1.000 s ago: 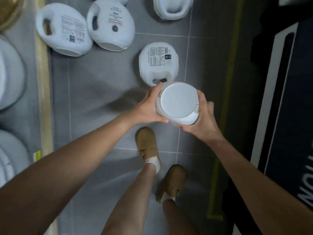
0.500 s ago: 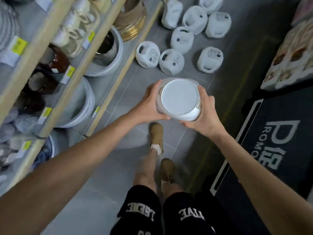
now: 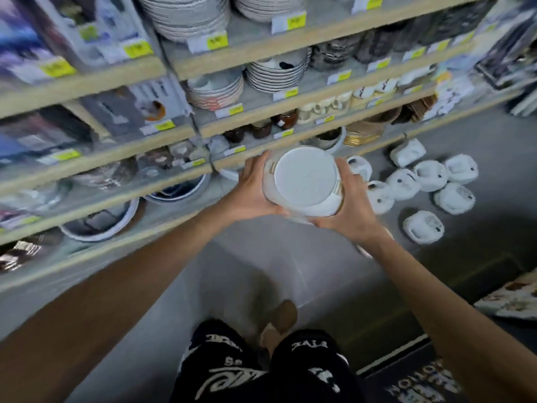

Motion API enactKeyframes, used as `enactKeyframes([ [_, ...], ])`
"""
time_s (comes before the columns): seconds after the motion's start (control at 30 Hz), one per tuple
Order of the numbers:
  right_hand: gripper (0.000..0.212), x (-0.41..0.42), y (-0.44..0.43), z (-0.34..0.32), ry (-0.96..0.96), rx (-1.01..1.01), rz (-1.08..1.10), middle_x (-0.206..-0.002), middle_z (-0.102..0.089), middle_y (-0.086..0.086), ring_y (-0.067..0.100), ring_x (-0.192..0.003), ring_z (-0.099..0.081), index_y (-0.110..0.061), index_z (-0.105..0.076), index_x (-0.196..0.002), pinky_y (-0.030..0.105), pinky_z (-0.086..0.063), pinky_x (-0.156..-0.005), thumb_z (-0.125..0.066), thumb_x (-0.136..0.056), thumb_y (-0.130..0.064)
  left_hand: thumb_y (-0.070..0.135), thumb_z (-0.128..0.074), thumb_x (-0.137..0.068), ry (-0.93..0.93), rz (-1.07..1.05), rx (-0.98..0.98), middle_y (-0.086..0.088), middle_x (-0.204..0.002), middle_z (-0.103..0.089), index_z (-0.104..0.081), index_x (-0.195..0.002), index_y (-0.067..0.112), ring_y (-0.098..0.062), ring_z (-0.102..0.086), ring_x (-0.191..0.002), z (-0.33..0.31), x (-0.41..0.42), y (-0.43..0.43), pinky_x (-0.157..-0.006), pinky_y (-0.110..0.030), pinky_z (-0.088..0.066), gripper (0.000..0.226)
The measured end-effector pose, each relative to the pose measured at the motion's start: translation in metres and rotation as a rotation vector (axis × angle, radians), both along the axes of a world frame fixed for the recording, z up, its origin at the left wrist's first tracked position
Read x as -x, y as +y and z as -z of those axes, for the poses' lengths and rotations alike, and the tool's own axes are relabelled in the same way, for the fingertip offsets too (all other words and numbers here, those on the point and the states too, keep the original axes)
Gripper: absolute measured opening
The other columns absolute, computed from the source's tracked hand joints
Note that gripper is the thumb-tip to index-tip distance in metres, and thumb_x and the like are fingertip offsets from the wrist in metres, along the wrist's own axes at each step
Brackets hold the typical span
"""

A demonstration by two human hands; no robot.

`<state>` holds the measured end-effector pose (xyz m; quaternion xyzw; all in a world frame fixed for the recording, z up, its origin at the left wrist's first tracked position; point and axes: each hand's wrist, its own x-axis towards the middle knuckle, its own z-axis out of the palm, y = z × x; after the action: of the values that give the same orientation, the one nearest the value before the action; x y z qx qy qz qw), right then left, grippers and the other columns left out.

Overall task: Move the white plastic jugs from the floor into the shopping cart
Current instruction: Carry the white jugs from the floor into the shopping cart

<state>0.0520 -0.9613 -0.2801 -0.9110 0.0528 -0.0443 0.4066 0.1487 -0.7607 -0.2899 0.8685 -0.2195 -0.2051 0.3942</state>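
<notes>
Jug [image 3: 303,178]: white, being held in the air in front of the lower shelves [image 3: 174,68], flat round face pointing at the camera.

Left hand [image 3: 251,190]: gripping the jug's left side, thumb and fingers wrapping round it.

Right hand [image 3: 351,207]: gripping the jug's right side and underside, fingers curling round it.

Floor jugs [image 3: 430,175]: a loose white cluster lying on the grey floor [image 3: 261,271] to the right of the held jug, near the foot of the shelves; one [image 3: 423,227] is lying slightly apart, nearer the camera. Blur is hiding their details.

Shelves: carrying stacked plates [image 3: 276,72], bowls [image 3: 101,219] and packaged goods, with yellow price tags [image 3: 218,42] hanging on the edges.

Person: standing, wearing black printed shorts [image 3: 261,370] and a tan shoe [image 3: 286,315].

Mat [image 3: 421,385]: dark, lettered, lying at lower right.
</notes>
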Motion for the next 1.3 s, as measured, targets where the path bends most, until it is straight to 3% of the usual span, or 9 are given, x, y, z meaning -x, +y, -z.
enactKeyframes([
  [0.13,0.115,-0.019,0.090,-0.019,-0.034,0.012,-0.181,-0.130,-0.044,0.004,0.024,-0.115,-0.039,-0.009,-0.032,-0.143,0.026,-0.032,-0.094,-0.088,-0.047,-0.036,0.020,-0.091,-0.055,-0.037,-0.169,0.071,-0.009,-0.148,-0.015,-0.010,-0.147,0.012,-0.017,-0.015,-0.140,-0.013,0.018,0.105,-0.107,-0.020,-0.016,0.124],
  [0.3,0.121,-0.031,0.225,-0.032,-0.013,-0.028,-0.363,-0.126,-0.035,0.002,0.008,-0.114,-0.029,-0.028,-0.020,-0.146,0.009,-0.023,-0.091,-0.092,-0.049,-0.025,0.029,-0.094,-0.046,-0.051,-0.395,0.108,-0.008,-0.145,-0.024,-0.017,-0.147,0.013,-0.022,-0.026,-0.138,-0.026,0.049,0.251,-0.111,-0.041,-0.030,0.128],
  [0.43,0.117,-0.029,0.347,-0.045,-0.033,-0.041,-0.534,-0.128,-0.028,-0.006,0.001,-0.114,-0.025,-0.031,-0.017,-0.143,-0.001,-0.021,-0.090,-0.091,-0.053,-0.019,0.021,-0.092,-0.052,-0.126,-0.531,0.100,0.002,-0.135,-0.026,-0.016,-0.147,0.018,-0.012,-0.025,-0.132,-0.040,0.087,0.371,-0.105,-0.013,-0.014,0.121],
  [0.53,0.107,-0.022,0.433,-0.054,-0.055,-0.075,-0.665,-0.121,-0.032,-0.016,-0.015,-0.107,-0.029,-0.034,-0.022,-0.136,-0.011,-0.016,-0.084,-0.089,-0.057,-0.008,0.022,-0.092,-0.051,-0.150,-0.620,0.110,0.008,-0.127,-0.026,-0.020,-0.145,0.019,-0.010,-0.023,-0.129,-0.046,0.117,0.457,-0.110,-0.025,-0.020,0.119],
  [0.63,0.104,-0.016,0.515,-0.060,-0.044,-0.085,-0.781,-0.117,-0.031,-0.029,-0.017,-0.105,-0.030,-0.036,-0.023,-0.133,-0.008,-0.021,-0.084,-0.088,-0.058,-0.006,0.029,-0.094,-0.045,-0.194,-0.711,0.085,0.001,-0.133,-0.030,-0.019,-0.146,0.013,-0.017,-0.022,-0.131,-0.052,0.146,0.533,-0.109,-0.030,-0.022,0.127],
  [0.8,0.108,-0.010,0.640,-0.066,0.028,-0.065,-0.979,-0.126,-0.035,-0.003,0.002,-0.118,-0.030,-0.039,-0.023,-0.143,0.022,-0.035,-0.101,-0.087,-0.058,-0.020,0.060,-0.081,-0.038,-0.222,-0.919,0.100,0.002,-0.135,-0.034,-0.024,-0.144,0.017,-0.014,-0.024,-0.128,-0.052,0.196,0.640,-0.105,-0.032,-0.025,0.128],
  [0.97,0.110,-0.003,0.759,-0.066,0.033,-0.077,-1.171,-0.119,-0.029,-0.013,0.002,-0.114,-0.028,-0.063,-0.013,-0.128,0.018,-0.031,-0.096,-0.087,-0.060,-0.017,0.053,-0.086,-0.042,-0.258,-1.094,0.098,0.008,-0.128,-0.033,-0.026,-0.141,0.023,-0.004,-0.022,-0.120,-0.053,0.242,0.736,-0.105,-0.037,-0.027,0.120],
  [1.17,0.109,0.002,0.919,-0.046,0.026,-0.062,-1.343,-0.122,-0.030,-0.001,0.006,-0.115,-0.025,-0.045,-0.017,-0.139,0.025,-0.027,-0.094,-0.088,-0.061,-0.019,0.043,-0.089,-0.047,-0.228,-1.274,0.030,0.011,-0.125,-0.025,-0.019,-0.145,0.020,-0.005,-0.016,-0.121,-0.049,0.279,0.863,-0.107,-0.039,-0.026,0.123],
  [1.3,0.112,0.002,1.027,-0.039,0.066,-0.066,-1.440,-0.125,-0.027,-0.003,-0.004,-0.111,-0.022,-0.032,-0.017,-0.148,0.017,-0.023,-0.093,-0.088,-0.062,-0.020,0.062,-0.078,-0.040,-0.198,-1.368,0.003,0.006,-0.132,-0.032,-0.025,-0.141,0.024,-0.012,-0.023,-0.126,-0.044,0.293,0.958,-0.106,-0.036,-0.025,0.121],
])
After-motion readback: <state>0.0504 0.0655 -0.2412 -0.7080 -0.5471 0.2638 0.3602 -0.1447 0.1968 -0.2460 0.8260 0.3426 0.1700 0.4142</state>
